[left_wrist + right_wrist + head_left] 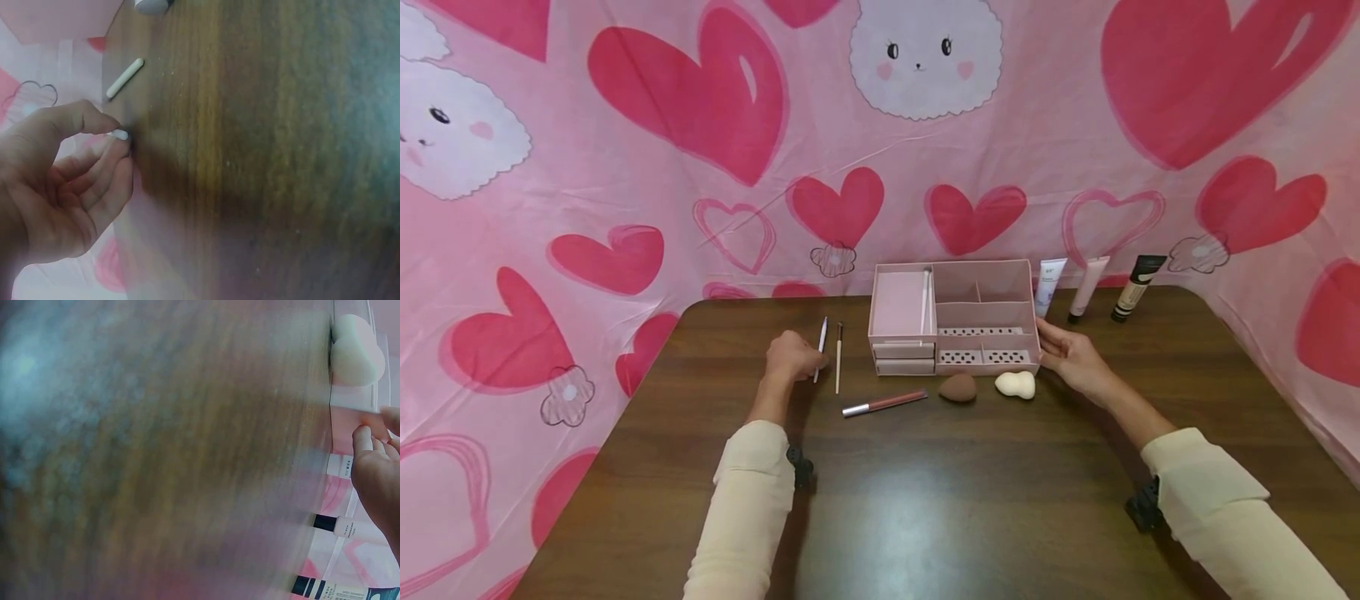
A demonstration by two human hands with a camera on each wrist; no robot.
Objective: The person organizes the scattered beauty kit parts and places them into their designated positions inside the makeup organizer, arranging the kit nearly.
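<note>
In the head view my left hand (793, 357) pinches a slim white pen-like stick (822, 340) that stands out beyond the fingers. Its pale end shows between thumb and fingertips in the left wrist view. Beside it lies a thin makeup brush (838, 358) with a light handle. My right hand (1075, 358) rests its fingers against the right side of a pink makeup organizer (902, 304), holding nothing. A white-handled brush (926, 304) lies on the organizer's left top. Just in front of the organizer sit a brown makeup sponge (958, 388) and a cream sponge (1017, 384).
A lip gloss tube (884, 403) with a silver end lies in front of the organizer. Behind my right hand stand a white tube (1049, 287), a pink tube (1088, 289) and a black-and-beige tube (1138, 288). A pink heart-print cloth (850, 133) hangs behind the wooden table (925, 517).
</note>
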